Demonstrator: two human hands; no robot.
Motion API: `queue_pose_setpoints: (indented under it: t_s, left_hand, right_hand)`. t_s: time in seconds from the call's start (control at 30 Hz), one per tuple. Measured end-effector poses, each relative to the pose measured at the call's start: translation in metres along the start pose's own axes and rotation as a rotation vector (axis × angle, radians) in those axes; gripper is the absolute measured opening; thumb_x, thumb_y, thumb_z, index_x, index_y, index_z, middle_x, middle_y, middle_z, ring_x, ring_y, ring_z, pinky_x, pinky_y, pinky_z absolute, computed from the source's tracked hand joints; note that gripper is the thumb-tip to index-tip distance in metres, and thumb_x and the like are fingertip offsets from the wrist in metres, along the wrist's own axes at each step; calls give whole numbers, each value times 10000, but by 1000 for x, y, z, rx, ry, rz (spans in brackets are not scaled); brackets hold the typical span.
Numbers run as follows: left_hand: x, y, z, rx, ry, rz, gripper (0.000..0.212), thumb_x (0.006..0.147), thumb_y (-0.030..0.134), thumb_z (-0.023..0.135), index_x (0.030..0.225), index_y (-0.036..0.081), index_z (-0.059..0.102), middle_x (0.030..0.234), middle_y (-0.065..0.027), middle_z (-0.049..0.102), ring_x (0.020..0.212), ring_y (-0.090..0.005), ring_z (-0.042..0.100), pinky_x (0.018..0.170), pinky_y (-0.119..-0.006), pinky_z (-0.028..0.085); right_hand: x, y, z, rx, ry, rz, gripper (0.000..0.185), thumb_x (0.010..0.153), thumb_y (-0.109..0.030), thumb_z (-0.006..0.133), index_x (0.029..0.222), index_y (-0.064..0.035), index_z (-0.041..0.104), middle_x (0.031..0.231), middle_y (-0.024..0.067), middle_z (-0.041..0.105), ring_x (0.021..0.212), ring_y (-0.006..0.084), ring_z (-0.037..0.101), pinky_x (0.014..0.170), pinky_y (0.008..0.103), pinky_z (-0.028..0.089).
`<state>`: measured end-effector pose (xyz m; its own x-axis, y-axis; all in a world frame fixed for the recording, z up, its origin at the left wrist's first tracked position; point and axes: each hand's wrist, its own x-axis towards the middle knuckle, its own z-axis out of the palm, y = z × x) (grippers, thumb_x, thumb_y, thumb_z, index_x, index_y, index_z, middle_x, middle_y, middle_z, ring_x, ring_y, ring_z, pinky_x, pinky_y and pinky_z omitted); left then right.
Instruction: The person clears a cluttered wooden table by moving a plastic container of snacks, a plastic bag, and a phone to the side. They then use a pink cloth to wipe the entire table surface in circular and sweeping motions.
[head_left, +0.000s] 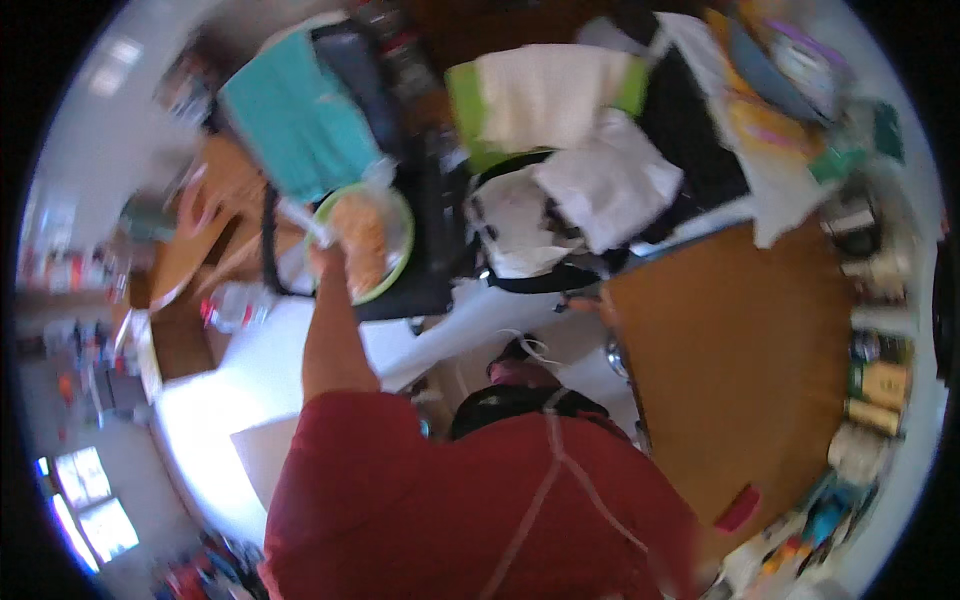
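Note:
My left hand (327, 259) is at the near left rim of a round basin with a light green rim (407, 251), and its fingers look closed on that rim. Inside the basin lies an orange-tan mass (360, 240), seemingly in clear plastic; blur hides what it is. A narrow white strip (304, 221) runs up and left from the hand. Under or just behind the basin is a black office chair (409, 304), with a teal cloth (300, 112) draped over its back. Blurred at the lower right is my right sleeve; my right hand is out of view.
White cloths (611, 180) are heaped on a second chair, whose back bears a cream-and-green towel (551, 94). To the right stands a brown wooden table (735, 337) with a dark pink object (739, 508). A clear plastic bottle (236, 306) is at the left. A white cable hangs down my front.

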<state>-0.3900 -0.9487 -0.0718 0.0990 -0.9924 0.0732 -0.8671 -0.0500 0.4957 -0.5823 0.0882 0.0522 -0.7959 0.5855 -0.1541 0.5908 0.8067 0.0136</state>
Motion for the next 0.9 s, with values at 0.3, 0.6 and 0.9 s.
queue_pose_setpoints:
  t_s: [0.3, 0.6, 0.9]
  left_hand:
    - [-86, 73, 59, 291, -507, 289, 397, 869, 230, 566, 1205, 19, 569, 1167, -176, 612, 1025, -321, 601, 899, -398, 472]
    - [-294, 301, 12, -146, -474, 1135, 363, 844, 124, 562, 1173, -30, 565, 1102, -198, 610, 1003, -345, 586, 889, -417, 452]
    - [-768, 326, -129, -151, -800, 1935, 379, 859, 245, 611, 1158, 15, 576, 1224, -222, 539, 1163, -375, 478, 979, -469, 386]
  right_hand:
    - [-105, 24, 20, 160, 305, 306, 527, 877, -419, 568, 1164, 23, 559, 1190, 244, 543, 1114, 389, 506, 939, 475, 403]
    - [-128, 137, 50, 277, 395, 543, 542, 871, -367, 589, 1242, 17, 493, 1319, 271, 421, 1245, 412, 378, 1054, 502, 285]
    - [-30, 227, 42, 509, 379, 382, 486, 878, -367, 575, 1179, 11, 530, 1255, 271, 487, 1185, 414, 439, 976, 483, 377]
